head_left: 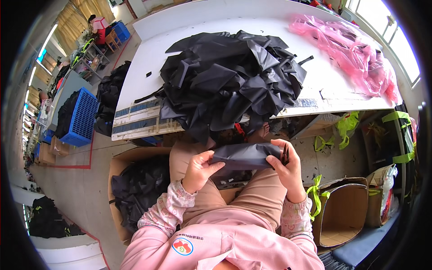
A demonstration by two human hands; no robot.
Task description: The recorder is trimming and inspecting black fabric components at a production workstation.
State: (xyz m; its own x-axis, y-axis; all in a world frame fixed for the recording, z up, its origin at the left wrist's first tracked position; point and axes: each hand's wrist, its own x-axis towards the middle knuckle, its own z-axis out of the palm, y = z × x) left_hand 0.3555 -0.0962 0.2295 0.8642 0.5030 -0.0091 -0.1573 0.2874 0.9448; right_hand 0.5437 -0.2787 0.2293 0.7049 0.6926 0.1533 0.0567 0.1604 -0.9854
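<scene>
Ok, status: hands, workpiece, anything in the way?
Left hand: pinching black sheet's left end. Right hand: pinching its right end. Sheet held above the lap. Black pile overhangs white table's near edge, ahead.

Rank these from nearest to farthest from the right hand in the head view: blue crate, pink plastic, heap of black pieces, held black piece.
1. Held black piece: in the right hand, extending left.
2. Heap of black pieces: ahead, on the white table.
3. Pink plastic: table's right side.
4. Blue crate: far left, beyond the table.
</scene>
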